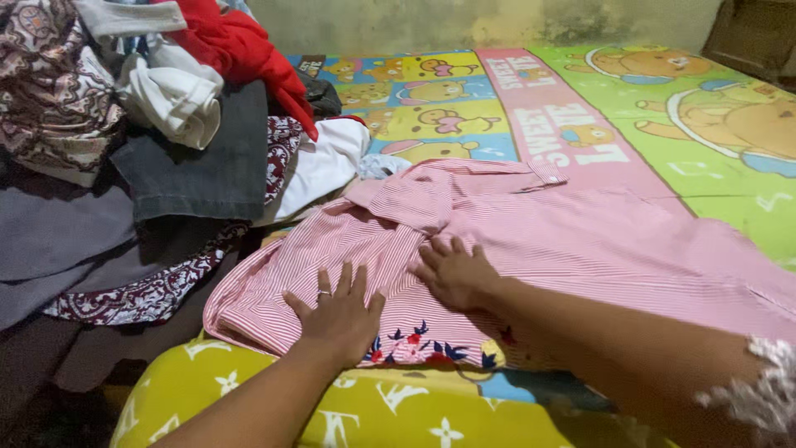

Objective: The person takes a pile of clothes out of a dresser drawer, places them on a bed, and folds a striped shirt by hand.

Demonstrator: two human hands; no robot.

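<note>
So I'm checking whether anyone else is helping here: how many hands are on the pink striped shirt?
2. The left hand lies flat on the pink striped shirt near its embroidered hem; the right hand presses the middle, beside it. No others visible.

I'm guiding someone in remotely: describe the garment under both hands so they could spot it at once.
On the cartoon-printed bedsheet, right of the heap of clothes, lies a pink-and-white striped shirt spread flat. The left hand and right hand press on it, palms down. Unlike the piled garments, it has thin stripes and flower embroidery along its near hem.
</note>
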